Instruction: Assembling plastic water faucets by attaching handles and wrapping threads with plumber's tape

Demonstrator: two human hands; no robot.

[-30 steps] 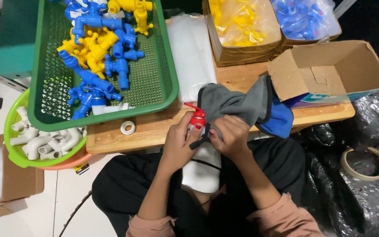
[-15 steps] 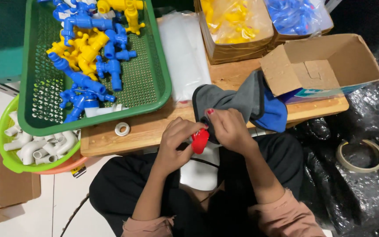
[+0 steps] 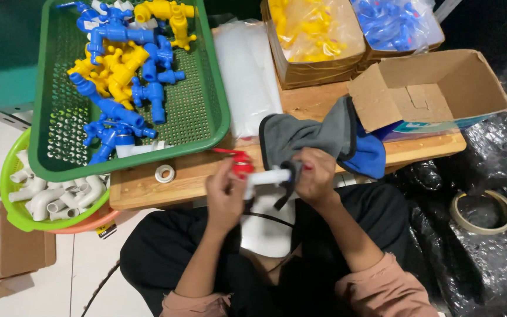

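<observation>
My left hand (image 3: 226,196) grips a white plastic tap (image 3: 265,176) by its body, just below the tap's red handle (image 3: 240,162). My right hand (image 3: 315,176) holds the tap's other end, where a dark strip or band (image 3: 289,179) hangs down. Both hands are over my lap, at the front edge of a low wooden table (image 3: 189,176). A grey and blue cloth (image 3: 318,138) lies on the table right behind my right hand.
A green perforated tray (image 3: 200,100) of blue and yellow plastic taps sits at the left. A light green basket (image 3: 16,214) of white pipe elbows is lower left. Boxes of bagged yellow parts (image 3: 315,35) and blue parts (image 3: 397,26), an open cardboard box (image 3: 435,88), a small white tape roll (image 3: 164,174) and a tape ring (image 3: 482,211) lie around.
The tap has turned from upright to lying sideways between my hands, its white body now showing. My hands have spread slightly apart along it.
</observation>
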